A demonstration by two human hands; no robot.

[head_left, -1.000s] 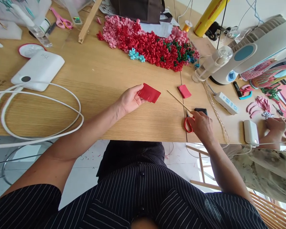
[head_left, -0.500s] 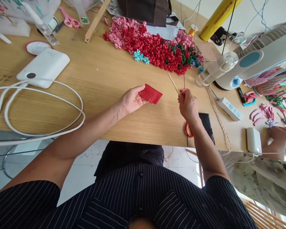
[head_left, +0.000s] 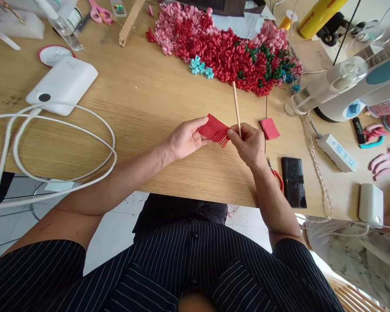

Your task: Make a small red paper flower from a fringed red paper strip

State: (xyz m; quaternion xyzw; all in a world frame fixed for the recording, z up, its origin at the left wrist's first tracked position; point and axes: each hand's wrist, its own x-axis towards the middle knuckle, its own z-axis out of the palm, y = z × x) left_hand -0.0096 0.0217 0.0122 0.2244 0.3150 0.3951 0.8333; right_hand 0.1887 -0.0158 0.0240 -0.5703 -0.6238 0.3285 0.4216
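My left hand (head_left: 188,138) pinches a fringed strip of red crepe paper (head_left: 213,130) at its plain end. My right hand (head_left: 247,145) is shut on a thin wooden stick (head_left: 236,104), which stands nearly upright above my fingers. The stick's lower end is hidden in that hand. The paper's cut fringe reaches my right fingers and touches them. A small folded red paper square (head_left: 269,128) lies on the table just right of my right hand.
Red-handled scissors (head_left: 277,180) and a black phone (head_left: 294,182) lie near the table's front edge. A mound of red and pink paper flowers (head_left: 227,56) lies ahead. A white power bank (head_left: 63,84) and looped white cable (head_left: 61,156) lie left, with a power strip (head_left: 336,151) right.
My right hand has lifted the wooden stick off the table and brought it to the red strip. My hands are now close together, and the phone is uncovered.
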